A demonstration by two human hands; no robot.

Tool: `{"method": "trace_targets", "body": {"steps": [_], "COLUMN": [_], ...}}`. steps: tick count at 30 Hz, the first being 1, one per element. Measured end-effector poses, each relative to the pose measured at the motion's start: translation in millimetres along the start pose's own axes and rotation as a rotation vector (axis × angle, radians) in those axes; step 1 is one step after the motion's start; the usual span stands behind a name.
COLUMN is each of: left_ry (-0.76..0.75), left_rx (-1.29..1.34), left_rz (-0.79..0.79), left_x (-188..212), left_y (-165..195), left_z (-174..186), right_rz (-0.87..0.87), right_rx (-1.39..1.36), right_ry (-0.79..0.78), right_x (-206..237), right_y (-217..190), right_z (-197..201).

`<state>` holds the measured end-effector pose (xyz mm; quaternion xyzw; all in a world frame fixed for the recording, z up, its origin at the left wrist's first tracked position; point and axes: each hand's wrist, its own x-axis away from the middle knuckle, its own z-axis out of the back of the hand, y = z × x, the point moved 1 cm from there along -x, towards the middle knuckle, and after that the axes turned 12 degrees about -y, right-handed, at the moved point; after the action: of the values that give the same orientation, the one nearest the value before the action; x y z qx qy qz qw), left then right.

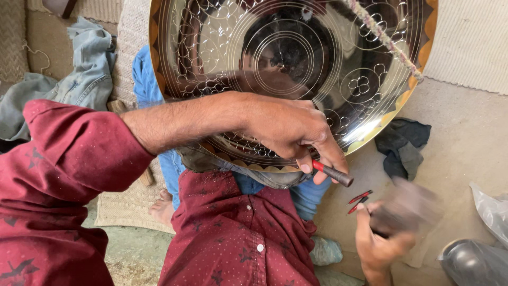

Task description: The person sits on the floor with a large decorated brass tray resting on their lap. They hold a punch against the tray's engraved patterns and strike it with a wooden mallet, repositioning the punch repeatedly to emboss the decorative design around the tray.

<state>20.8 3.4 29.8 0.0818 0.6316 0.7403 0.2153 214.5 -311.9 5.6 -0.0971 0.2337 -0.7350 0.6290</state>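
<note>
— Beige floor (465,137) under me, cloths lying about, and the big shiny engraved metal plate (288,79) propped on my lap, tilted toward my face. What are your hands doing?

— My left hand (291,130) pinches a short chisel (332,172), red near the fingers, dark at the outer end, against the plate's lower rim. My right hand (378,241) grips a hammer (407,209), so blurred I can barely make out its head.

— How do you do this well?

— I judge light, even taps, with the chisel steady on the line and the plate braced so it can't rock.

— Anything hidden?

— My fingers cover the chisel tip, the plate's top is cut off, and two small red tools (360,201) lie half behind the hammer.
</note>
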Motion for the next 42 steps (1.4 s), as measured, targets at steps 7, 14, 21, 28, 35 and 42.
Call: {"method": "trace_targets", "body": {"steps": [7, 14, 21, 28, 35, 42], "left_ry": [0.105, 0.028, -0.145, 0.156, 0.510, 0.707], "left_rx": [0.034, -0.053, 0.003, -0.092, -0.132, -0.283], "left_rz": [-0.051, -0.005, 0.117, 0.087, 0.195, 0.247], "left_x": [-3.5, -9.0, -16.2, 1.1, 16.1, 16.0], "left_y": [-6.6, -4.5, -1.0, 2.1, 11.0, 16.4], "left_z": [1.0, 9.9, 15.1, 1.1, -22.2, -36.5], "right_rz": [-0.143, -0.260, -0.229, 0.033, -0.199, -0.007], "right_rx": [-0.177, -0.544, -0.169, 0.006, -0.444, 0.020], "right_ry": [-0.115, 0.135, 0.076, -0.042, -0.133, -0.372], "right_x": [8.6, 31.1, 30.8, -15.6, -44.7, -111.2], "right_y": [-8.2, 4.7, 10.4, -4.2, 4.1, -10.1], "right_z": [-11.2, -25.0, -4.6, -2.2, 18.0, 45.2]}}
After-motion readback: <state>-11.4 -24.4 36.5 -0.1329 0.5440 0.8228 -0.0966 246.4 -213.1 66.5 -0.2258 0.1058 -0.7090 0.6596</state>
